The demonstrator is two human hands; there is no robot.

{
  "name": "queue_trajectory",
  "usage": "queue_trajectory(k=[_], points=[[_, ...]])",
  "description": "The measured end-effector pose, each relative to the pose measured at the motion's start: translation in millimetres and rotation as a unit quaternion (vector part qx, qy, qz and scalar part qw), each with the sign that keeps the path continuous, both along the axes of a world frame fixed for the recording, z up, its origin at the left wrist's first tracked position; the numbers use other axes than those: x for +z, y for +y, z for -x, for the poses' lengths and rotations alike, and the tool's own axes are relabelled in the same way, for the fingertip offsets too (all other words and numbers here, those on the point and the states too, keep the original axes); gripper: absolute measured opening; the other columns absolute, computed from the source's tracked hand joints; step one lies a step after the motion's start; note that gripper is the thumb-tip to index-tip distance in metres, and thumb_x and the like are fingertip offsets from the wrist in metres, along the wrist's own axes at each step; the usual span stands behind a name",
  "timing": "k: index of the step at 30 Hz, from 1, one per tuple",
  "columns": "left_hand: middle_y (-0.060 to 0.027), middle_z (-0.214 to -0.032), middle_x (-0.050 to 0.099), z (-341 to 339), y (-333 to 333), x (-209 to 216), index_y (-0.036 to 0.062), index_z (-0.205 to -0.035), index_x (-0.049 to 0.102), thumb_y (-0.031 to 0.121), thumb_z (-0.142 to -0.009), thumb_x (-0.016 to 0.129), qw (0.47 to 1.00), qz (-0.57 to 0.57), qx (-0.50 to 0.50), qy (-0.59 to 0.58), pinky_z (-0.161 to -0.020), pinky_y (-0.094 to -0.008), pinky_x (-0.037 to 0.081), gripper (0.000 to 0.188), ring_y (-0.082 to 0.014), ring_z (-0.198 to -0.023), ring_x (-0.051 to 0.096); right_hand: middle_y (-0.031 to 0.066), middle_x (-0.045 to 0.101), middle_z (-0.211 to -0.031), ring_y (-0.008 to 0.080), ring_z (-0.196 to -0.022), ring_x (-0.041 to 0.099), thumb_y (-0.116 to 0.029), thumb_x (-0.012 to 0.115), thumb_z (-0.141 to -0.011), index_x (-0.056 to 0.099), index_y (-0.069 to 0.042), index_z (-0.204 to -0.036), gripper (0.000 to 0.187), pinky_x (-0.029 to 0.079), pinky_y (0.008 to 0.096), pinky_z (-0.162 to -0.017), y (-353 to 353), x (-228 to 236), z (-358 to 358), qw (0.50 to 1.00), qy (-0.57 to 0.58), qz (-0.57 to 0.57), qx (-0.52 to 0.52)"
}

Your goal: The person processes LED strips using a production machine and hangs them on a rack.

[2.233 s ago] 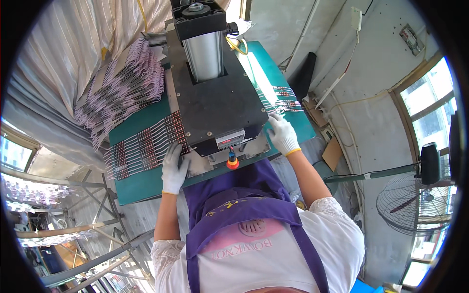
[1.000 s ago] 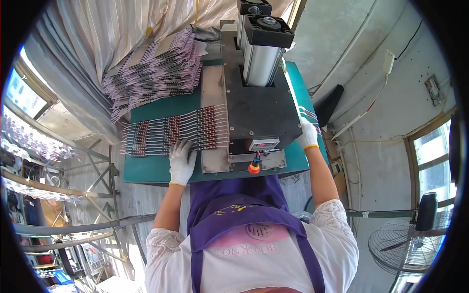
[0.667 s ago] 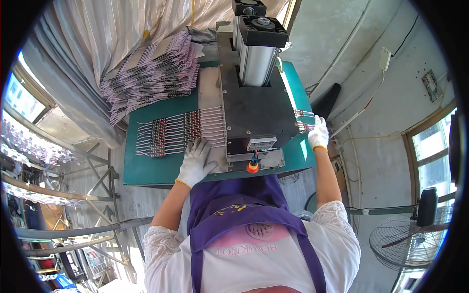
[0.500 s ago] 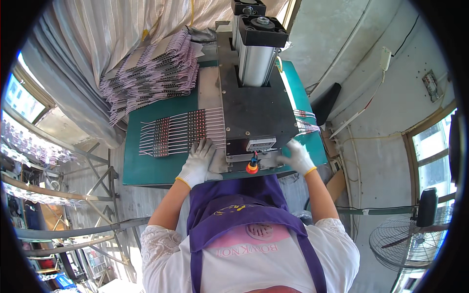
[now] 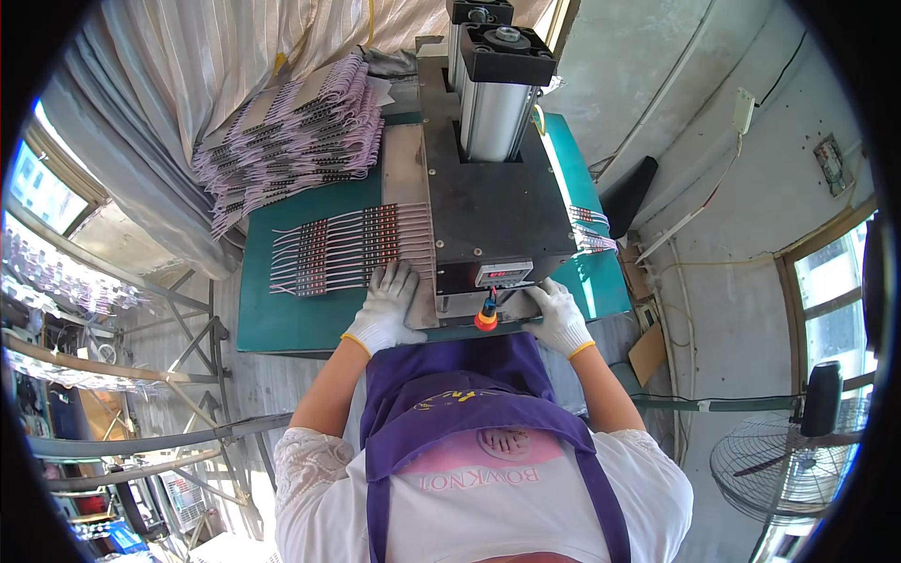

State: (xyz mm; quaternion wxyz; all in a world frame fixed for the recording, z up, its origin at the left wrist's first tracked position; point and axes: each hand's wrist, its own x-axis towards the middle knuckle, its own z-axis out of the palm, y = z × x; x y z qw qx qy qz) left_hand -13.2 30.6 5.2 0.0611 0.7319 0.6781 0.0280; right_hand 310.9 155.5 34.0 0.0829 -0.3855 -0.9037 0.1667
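Observation:
My left hand [image 5: 387,305], in a white knit glove, lies with its fingers stretched out. Its fingertips touch the near end of a row of LED module strings [image 5: 347,246]. These are dark modules joined by pale pink wires, and their right ends run under a black press machine [image 5: 497,206]. My right hand [image 5: 560,319], gloved too, is at the front right corner of the press with thumb and fingers apart. Nothing shows in its grasp, though the fingertips are partly hard to see. Between both hands a red and yellow push button [image 5: 485,317] hangs below a small display [image 5: 504,273].
On the green table [image 5: 310,328], a tall heap of bundled LED strings [image 5: 291,141] stands at the back left. More string ends [image 5: 589,230] stick out right of the press. Metal cylinders [image 5: 497,108] rise from its top. A fan [image 5: 788,460] stands at the lower right.
My right hand has moved left, closer to the press's front corner. The left hand has shifted only slightly by the strings. Red digits now show on the display.

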Motion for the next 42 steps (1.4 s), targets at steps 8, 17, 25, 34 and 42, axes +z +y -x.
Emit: queue_trajectory(k=[8, 17, 25, 34, 42], points=[[-0.0227, -0.149, 0.042, 48.4, -19.6, -29.2, 0.001, -0.144, 0.041, 0.05, -0.088, 0.062, 0.967, -0.141, 0.194, -0.09, -0.118, -0.0535, 0.022, 0.078, -0.0405, -0.141, 0.035, 0.024, 0.043, -0.146, 0.0421, -0.13, 0.047, -0.019, 0.086, -0.061, 0.055, -0.008, -0.132, 0.079, 0.043, 0.0449, -0.108, 2.6, 2.0, 1.7, 0.999, -0.029, 0.029, 0.006], [-0.0245, -0.152, 0.037, 93.5, -52.6, -45.5, 0.0054, -0.149, 0.035, 0.059, -0.091, 0.053, 0.922, -0.071, 0.378, 0.033, -0.112, -0.0601, 0.024, 0.081, -0.0502, -0.138, 0.034, 0.0209, 0.059, -0.115, 0.0408, -0.112, 0.056, -0.024, 0.08, -0.07, 0.061, -0.004, -0.121, 0.059, 0.048, 0.0462, -0.095, 2.5, 0.3, 0.1, 0.999, 0.038, -0.016, 0.012], [-0.0305, -0.151, 0.031, 96.9, -52.8, -52.9, 0.0066, -0.15, 0.032, 0.066, -0.089, 0.05, 0.91, -0.021, 0.409, 0.066, -0.111, -0.0626, 0.023, 0.088, -0.0556, -0.138, 0.028, 0.0221, 0.048, -0.144, 0.0386, -0.116, 0.059, -0.012, 0.071, -0.079, 0.052, -0.005, -0.135, 0.06, 0.05, 0.0417, -0.097, 75.8, -35.3, 0.1, 0.988, -0.088, -0.012, -0.126], [-0.029, -0.153, 0.029, 96.5, -52.7, -60.1, 0.0053, -0.151, 0.031, 0.066, -0.086, 0.055, 0.91, -0.033, 0.409, 0.057, -0.114, -0.0606, 0.02, 0.091, -0.0506, -0.141, 0.026, 0.0222, 0.057, -0.131, 0.0361, -0.116, 0.059, -0.012, 0.069, -0.081, 0.053, -0.007, -0.135, 0.057, 0.049, 0.0415, -0.097, 176.0, -99.8, -3.2, 0.986, -0.102, -0.122, -0.049], [-0.0147, -0.136, 0.057, 77.8, -53.2, -62.9, 0.0057, -0.127, 0.058, 0.024, -0.089, 0.061, 0.934, -0.247, 0.255, -0.038, -0.115, -0.0576, 0.025, 0.042, -0.0409, -0.131, 0.046, 0.0191, 0.069, -0.1, 0.0364, -0.094, 0.067, -0.004, 0.058, -0.083, 0.069, -0.007, -0.103, 0.023, 0.054, 0.0443, -0.083, 162.7, -93.3, -11.9, 0.98, -0.024, -0.188, -0.06]])
